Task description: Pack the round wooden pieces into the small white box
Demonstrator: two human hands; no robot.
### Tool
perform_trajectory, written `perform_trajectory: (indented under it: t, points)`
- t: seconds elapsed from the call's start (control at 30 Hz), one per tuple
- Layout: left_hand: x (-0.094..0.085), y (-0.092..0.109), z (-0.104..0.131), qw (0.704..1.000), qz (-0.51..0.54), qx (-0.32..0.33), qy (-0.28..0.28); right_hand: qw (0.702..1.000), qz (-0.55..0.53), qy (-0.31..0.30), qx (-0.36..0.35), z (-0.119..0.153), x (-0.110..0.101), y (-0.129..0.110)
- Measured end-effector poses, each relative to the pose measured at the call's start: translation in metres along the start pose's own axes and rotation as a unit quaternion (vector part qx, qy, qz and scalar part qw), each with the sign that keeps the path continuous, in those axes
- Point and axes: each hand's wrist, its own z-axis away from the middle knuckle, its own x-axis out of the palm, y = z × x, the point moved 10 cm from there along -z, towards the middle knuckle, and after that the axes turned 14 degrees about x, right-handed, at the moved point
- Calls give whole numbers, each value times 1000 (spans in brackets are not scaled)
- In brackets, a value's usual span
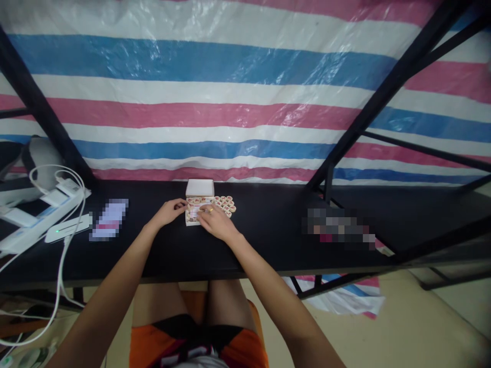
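Observation:
A small open box (192,223) with a light patterned inside sits on the black table, its white lid (200,187) raised at the back. Several round wooden game pieces, which look like Chinese chess pieces, lie in the box's back part. More round pieces (226,204) with red markings are grouped against its right side. My left hand (171,211) has its fingers curled at the box's left edge. Over the right part of the box is my right hand (216,221), a ring on one finger, fingertips bent down inside; anything between them is hidden.
On the left lie a blurred-out phone (110,220), a white device with a green light (69,228) and white cables (63,255). A blurred-out item (337,227) lies on the right. Black metal posts (345,128) flank a striped plastic sheet (215,61).

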Motion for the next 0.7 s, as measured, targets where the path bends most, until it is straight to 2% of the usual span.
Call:
perform_trajectory:
  t: [0.07, 0.13, 0.2, 0.27, 0.33, 0.43, 0.5, 0.7]
  points:
    - [-1, 1, 0, 1000, -5, -4, -1, 997, -29, 57, 46, 1, -23, 27]
    - [-2, 3, 1, 1000, -11, -3, 0, 982, -53, 118, 135, 8, -48, 69]
    - [-3, 3, 1, 1000, -16, 1, 2, 953, -56, 174, 243, 22, -67, 115]
    - [-3, 3, 1, 1000, -17, 3, 4, 917, -46, 191, 348, 39, -73, 155]
    - [-3, 2, 1, 1000, -16, 2, 5, 901, -48, 153, 404, 49, -63, 179]
    - [-3, 2, 1, 1000, -11, -2, 7, 904, -64, 60, 418, 50, -37, 191]
    - [-2, 2, 1, 1000, -8, -1, 6, 907, -85, 22, 411, 48, -26, 191]
    - [-2, 0, 1, 1000, -14, 3, -2, 898, -184, -2, 400, 44, -23, 186]
